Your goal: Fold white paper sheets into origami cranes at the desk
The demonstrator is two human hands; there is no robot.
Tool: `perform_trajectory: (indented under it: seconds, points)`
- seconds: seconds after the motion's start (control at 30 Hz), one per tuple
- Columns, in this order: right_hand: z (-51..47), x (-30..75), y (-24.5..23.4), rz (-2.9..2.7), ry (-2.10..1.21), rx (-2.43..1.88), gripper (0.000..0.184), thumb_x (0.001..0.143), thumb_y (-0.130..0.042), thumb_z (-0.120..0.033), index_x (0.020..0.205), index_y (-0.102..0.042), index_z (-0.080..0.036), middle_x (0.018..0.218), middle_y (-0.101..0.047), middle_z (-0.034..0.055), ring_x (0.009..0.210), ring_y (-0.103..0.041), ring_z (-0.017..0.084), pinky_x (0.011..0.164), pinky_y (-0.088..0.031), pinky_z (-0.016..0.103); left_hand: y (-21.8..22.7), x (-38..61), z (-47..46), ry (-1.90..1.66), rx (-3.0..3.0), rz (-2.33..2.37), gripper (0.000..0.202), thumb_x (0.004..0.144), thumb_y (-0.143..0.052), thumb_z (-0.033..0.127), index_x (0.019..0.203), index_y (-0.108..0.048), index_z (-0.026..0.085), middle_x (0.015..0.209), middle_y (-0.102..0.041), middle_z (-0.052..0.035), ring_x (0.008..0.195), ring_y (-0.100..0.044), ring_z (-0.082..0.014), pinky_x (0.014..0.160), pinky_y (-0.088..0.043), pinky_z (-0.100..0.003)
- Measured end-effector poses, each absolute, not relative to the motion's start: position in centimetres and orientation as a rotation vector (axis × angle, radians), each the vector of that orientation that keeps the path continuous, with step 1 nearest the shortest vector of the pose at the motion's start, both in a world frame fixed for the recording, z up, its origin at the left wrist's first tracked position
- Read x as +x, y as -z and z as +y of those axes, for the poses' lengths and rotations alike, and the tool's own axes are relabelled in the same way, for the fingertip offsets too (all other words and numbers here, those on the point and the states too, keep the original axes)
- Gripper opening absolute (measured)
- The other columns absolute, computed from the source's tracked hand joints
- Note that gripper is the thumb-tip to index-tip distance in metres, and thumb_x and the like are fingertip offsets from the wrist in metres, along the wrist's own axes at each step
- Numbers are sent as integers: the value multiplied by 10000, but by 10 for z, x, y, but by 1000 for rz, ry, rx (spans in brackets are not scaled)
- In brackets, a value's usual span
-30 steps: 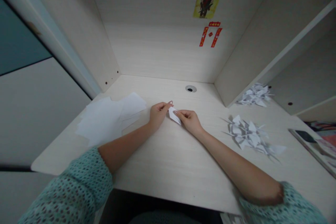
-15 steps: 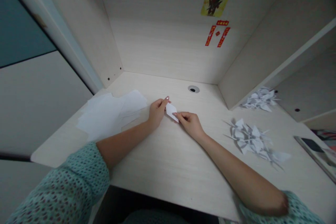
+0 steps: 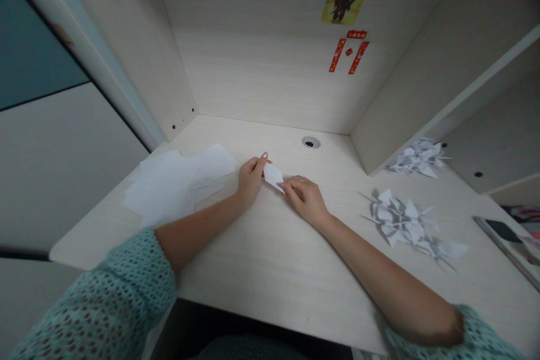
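Observation:
A small folded piece of white paper (image 3: 274,175) is held over the middle of the desk, between my two hands. My left hand (image 3: 252,179) pinches its upper left end, thumb on top. At the lower right end, the thumb and fingers of my right hand (image 3: 307,198) are closed on the paper. Beside my left hand, loose white sheets (image 3: 169,183) lie spread in an overlapping pile. To the right of my right arm sits a heap of folded paper cranes (image 3: 403,219). The fingers beneath the paper are partly hidden.
A second heap of folded paper (image 3: 419,157) lies by the right partition (image 3: 415,73). A flat framed object with a dark item (image 3: 502,230) on it rests at the right edge. A round cable hole (image 3: 311,142) is set in the desk (image 3: 253,270) near the back wall.
Both hands and the folded paper have shifted very slightly left and up. The right fingers have curled a little at the paper's end; both hands keep their hold.

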State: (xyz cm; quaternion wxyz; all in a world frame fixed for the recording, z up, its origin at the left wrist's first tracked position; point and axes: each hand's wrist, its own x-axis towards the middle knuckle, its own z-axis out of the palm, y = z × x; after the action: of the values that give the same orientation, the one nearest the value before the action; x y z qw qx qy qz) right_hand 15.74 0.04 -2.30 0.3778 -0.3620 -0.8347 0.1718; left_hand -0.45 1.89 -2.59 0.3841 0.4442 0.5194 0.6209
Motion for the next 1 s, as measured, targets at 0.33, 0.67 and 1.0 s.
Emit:
perform_trajectory:
  seconds: [0.33, 0.67, 1.0]
  points:
    - [-1, 156, 24, -2247, -300, -931, 335, 958, -373, -289, 657, -499, -213, 629, -536, 31, 667, -517, 186, 684, -383, 320, 24, -6, 18, -1622, 1164, 1347, 431, 826, -524, 557, 668, -615, 167, 540, -431, 35, 534, -411, -102, 519, -306, -244]
    - [0, 161, 26, -1916, -446, -1018, 208, 916, -496, -354, 889, -650, -217, 840, -680, 43, 826, -587, 196, 791, -428, 345, 18, -2, 8, -1545, 1420, 1296, 370, 854, -515, 482, 636, -542, 185, 597, -531, 22, 589, -487, -116, 571, -362, -242]
    - [0, 155, 28, -2018, -594, -1005, 343, 833, -609, -442, 589, -648, -205, 624, -600, 29, 650, -554, 168, 622, -429, 301, 16, 0, 2, -1498, 1499, 1270, 344, 870, -492, 443, 639, -534, 191, 668, -596, 0, 644, -531, -127, 616, -384, -245]
